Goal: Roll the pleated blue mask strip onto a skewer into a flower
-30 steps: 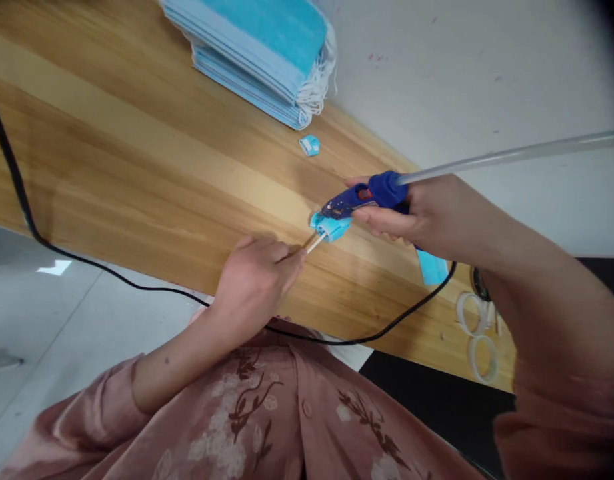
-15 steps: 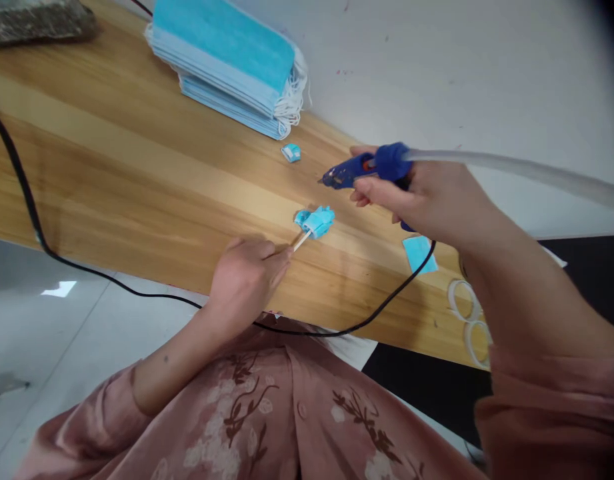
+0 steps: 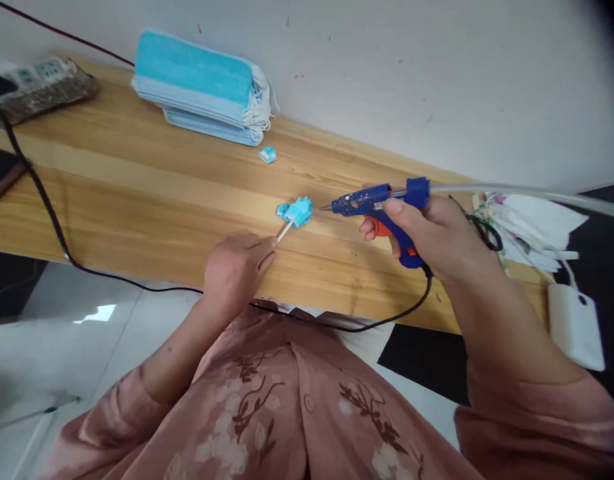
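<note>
Pinched in my left hand [image 3: 237,273] is a thin pale stick [image 3: 285,232]. At its far end sits a ruffled light-blue piece of fabric [image 3: 297,212], flower-like in shape, low over the wooden table [image 3: 151,200]. My right hand [image 3: 427,227] is closed round the handle of a blue hot glue gun [image 3: 367,201] with an orange trigger. The nozzle points left, a short gap away from the blue fabric. A long translucent glue stick [image 3: 511,192] runs out of the gun's back. A small folded blue scrap [image 3: 268,155] lies beyond the fabric.
A stack of blue face masks [image 3: 197,73] stands against the wall. At the far left lies a power strip [image 3: 41,83]. The gun's black cord [image 3: 411,307] loops along the table's front edge. White papers [image 3: 537,220] and a white box-shaped device [image 3: 577,327] are at the right.
The glue gun has come down and levelled, its nozzle now beside the blue fabric. My view has shifted, bringing in the papers and the white device. My left hand keeps hold of the stick.
</note>
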{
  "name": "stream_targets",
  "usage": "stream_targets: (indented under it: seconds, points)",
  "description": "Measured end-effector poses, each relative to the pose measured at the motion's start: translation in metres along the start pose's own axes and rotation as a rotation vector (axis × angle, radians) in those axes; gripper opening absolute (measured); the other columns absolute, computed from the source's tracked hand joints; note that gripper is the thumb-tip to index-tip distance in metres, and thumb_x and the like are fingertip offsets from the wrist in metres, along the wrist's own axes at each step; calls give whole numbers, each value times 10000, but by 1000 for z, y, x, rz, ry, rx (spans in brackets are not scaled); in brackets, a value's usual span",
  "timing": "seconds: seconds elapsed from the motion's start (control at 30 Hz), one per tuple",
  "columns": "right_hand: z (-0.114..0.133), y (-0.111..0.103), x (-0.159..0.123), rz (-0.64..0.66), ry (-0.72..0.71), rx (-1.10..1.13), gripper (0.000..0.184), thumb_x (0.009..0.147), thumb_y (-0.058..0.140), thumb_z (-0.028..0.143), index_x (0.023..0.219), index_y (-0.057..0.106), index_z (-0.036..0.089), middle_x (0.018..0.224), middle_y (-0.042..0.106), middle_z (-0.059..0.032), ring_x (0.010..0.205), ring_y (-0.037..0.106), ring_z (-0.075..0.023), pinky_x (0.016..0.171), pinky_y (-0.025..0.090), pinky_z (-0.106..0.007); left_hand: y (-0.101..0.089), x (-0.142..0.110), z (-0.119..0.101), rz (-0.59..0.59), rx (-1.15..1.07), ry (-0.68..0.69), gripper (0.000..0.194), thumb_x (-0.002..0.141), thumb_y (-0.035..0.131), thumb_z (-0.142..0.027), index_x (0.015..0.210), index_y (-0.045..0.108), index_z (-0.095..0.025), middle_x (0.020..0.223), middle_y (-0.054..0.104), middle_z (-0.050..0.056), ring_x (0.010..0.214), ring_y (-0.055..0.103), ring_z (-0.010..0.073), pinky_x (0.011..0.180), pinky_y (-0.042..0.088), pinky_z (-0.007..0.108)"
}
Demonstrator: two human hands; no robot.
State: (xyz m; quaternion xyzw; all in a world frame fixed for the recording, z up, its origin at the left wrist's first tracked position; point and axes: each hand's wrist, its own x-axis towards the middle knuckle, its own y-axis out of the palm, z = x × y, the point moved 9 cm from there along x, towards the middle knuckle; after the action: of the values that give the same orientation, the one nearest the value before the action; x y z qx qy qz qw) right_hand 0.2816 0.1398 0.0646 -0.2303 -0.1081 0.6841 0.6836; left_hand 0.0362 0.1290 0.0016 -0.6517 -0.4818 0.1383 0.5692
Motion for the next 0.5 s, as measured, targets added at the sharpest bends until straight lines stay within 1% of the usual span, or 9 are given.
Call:
stream_targets:
  seconds: [0.1,0.17,0.27,0.43,0.5]
  points:
    - [-18,0,-7,-29,52,81,549,822,706,700,906,747,159,780,758,-62,436,495,-67,342,377,-186,-1,0,0,-5,23,-10,292,1058,517,-265,1086,797,-186,779,713,57,715,641,218,633,413,337]
    - [-25,-1,-10,-44,72,106,568,803,713,710,943,743,160,786,761,-67,442,493,-71,342,377,-185,0,0,1,-4,32,-22,289,1053,523,-265,1078,801,-190,773,715,56,713,645,220,629,419,337]
    - [-28,-4,-14,-58,74,104,543,812,712,686,951,748,163,773,747,-57,459,494,-71,350,378,-175,1,0,3,-3,39,-49,300,1052,516,-266,1050,806,-192,763,724,56,709,654,223,626,428,339]
    - [-28,-2,-14,-41,33,85,496,852,688,655,911,760,169,804,758,-63,472,500,-67,359,384,-167,1,-2,3,-49,-10,-61,313,1049,495,-250,1034,802,-193,890,796,72,770,703,226,666,470,344]
    - [-30,-1,-14,-47,18,95,507,851,688,667,900,758,167,807,761,-68,469,498,-66,354,376,-167,1,-2,2,-59,-2,-60,311,1042,498,-246,1030,804,-190,876,799,74,763,710,228,670,478,344]
